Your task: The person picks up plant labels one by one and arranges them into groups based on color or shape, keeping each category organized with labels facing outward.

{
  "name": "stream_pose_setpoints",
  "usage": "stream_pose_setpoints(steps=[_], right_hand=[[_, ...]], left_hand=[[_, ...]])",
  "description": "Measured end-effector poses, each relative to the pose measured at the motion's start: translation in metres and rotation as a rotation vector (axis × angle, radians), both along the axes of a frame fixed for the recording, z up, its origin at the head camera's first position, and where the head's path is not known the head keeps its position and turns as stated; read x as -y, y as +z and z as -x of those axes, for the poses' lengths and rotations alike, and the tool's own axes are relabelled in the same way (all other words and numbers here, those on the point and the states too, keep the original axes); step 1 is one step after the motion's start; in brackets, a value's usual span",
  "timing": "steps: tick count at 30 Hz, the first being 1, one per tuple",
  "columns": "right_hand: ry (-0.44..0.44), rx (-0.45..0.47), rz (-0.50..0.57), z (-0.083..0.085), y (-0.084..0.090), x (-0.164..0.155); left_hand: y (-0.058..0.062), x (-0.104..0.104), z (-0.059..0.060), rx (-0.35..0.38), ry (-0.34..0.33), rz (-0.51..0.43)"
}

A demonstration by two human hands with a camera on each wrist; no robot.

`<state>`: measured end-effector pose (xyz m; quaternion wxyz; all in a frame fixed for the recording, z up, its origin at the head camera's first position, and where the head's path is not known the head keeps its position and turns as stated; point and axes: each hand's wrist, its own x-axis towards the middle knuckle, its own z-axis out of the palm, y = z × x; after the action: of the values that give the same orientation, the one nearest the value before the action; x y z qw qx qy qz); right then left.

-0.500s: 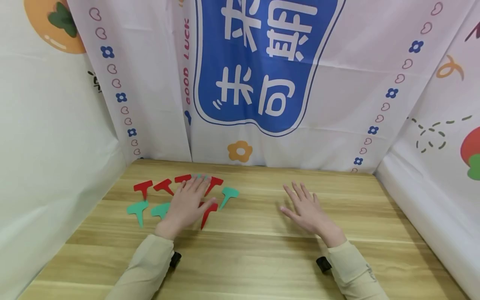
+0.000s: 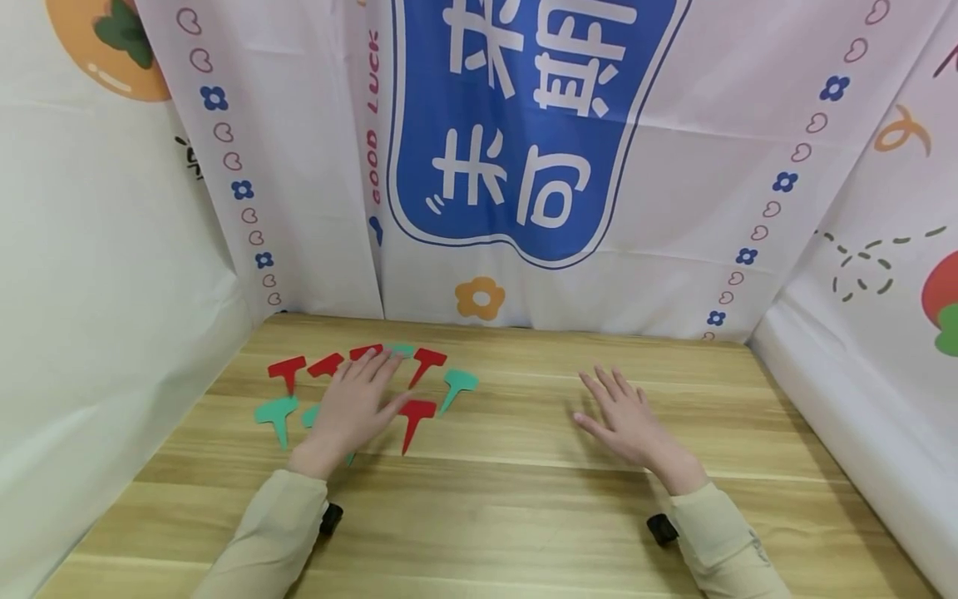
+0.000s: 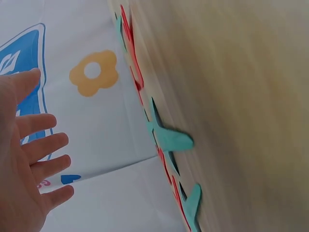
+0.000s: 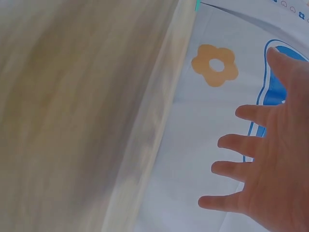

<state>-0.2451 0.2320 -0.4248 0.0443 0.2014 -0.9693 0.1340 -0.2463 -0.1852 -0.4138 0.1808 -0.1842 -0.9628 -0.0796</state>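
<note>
Several flat T-shaped tags lie on the wooden table at the left: red ones and teal ones. My left hand hovers over the middle of this group with straight, spread fingers, covering some tags. In the left wrist view the palm is open, with teal tags seen edge-on along the table. My right hand is spread open over bare wood at the centre right, holding nothing; its fingers are splayed.
Printed cloth walls enclose the table at the back, left and right. Black wrist camera mounts sit under both sleeves.
My left hand has shifted slightly left and back, uncovering the red tag near its thumb. My right hand has drifted a little to the right.
</note>
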Motion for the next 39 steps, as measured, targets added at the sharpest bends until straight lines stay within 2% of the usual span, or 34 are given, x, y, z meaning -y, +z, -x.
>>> stream_pose_setpoints(steps=[21, 26, 33, 39], right_hand=[[0.010, -0.005, -0.019, -0.003, 0.001, -0.003], [0.029, 0.004, -0.034, -0.003, 0.002, 0.002], [0.047, 0.000, -0.035, -0.001, 0.003, 0.012], [0.075, -0.008, -0.036, 0.003, 0.004, 0.021]], left_hand=[[0.000, 0.035, -0.015, 0.042, 0.062, 0.016], [-0.001, 0.048, -0.018, 0.030, 0.077, 0.021], [-0.002, 0.066, -0.028, 0.077, 0.096, -0.017], [-0.002, 0.086, -0.036, 0.075, 0.112, 0.008]])
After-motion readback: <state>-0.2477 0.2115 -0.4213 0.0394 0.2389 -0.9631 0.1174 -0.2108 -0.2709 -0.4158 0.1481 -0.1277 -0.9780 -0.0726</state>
